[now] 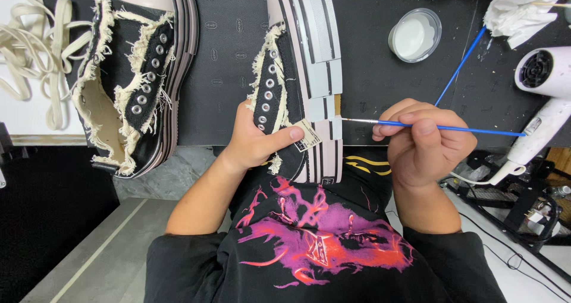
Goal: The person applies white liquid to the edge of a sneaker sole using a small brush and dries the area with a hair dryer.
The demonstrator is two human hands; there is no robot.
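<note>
**A:** Blue-handled fine brush [452, 128], pinched tight in the right hand [425, 139], fingers curled together round the shaft like holding a pen. The tip sits right at the side of the striped platform sole of the sneaker [303, 83], near the heel end. Left hand [256, 139] is clamped on that same shoe, thumb pressed over the small tag on the side wall, fingers hidden behind the upper.

**B:** And everything else, going out from that shoe?

**A:** Its twin [140, 71] lies left of it on the dark mat [229, 53], frayed edges, no laces. Further left a heap of cream laces [35, 53]. Right of the shoe there's a small round tub of white stuff [416, 35], a second blue brush [461, 65] leaning beside it, crumpled tissue [517, 11], then a white hairdryer [544, 95] at the table edge.

**B:** What could go sideways, you reckon?

**A:** My guess: the shoe's heel hangs off the mat over the lap, held by one hand only. If that thumb slips, the sole shifts and the brush smears onto a neighbouring stripe. The elbow could also catch the dryer cable.
</note>
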